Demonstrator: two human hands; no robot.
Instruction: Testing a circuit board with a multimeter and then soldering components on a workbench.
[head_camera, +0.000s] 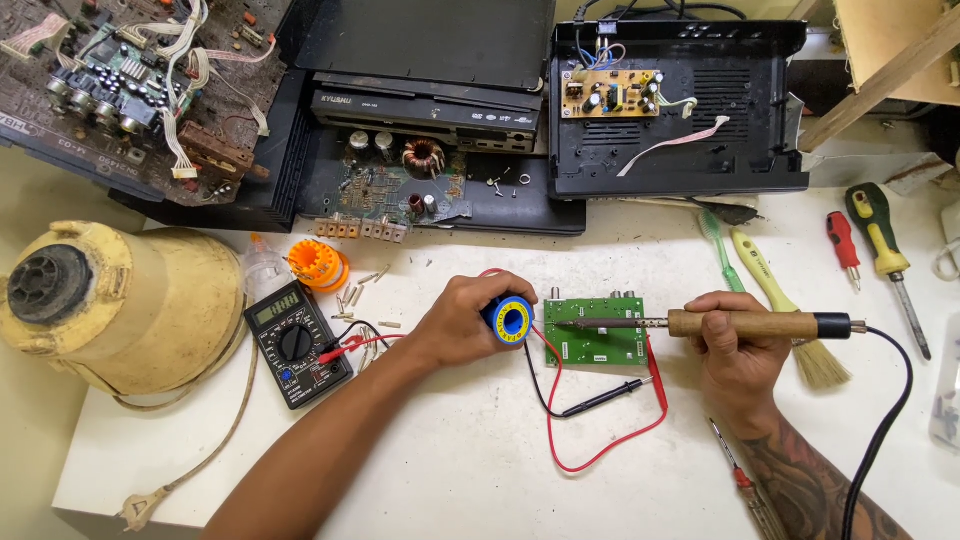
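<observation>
My left hand (462, 322) grips a small blue and yellow spool of solder wire (510, 321) at the left edge of a green circuit board (598, 342) lying on the white table (470, 450). My right hand (738, 350) holds a soldering iron by its wooden handle (742, 323). The iron lies level, its metal tip (560, 323) over the board's left part. A black cord (880, 430) runs from the handle down to the right.
A black multimeter (297, 343) sits left, its red and black probes (612, 398) trailing below the board. A yellowed appliance housing (120, 300) fills the far left. Opened black players and boards line the back. Screwdrivers (880, 240), a brush (790, 310) and a toothbrush (718, 245) lie right.
</observation>
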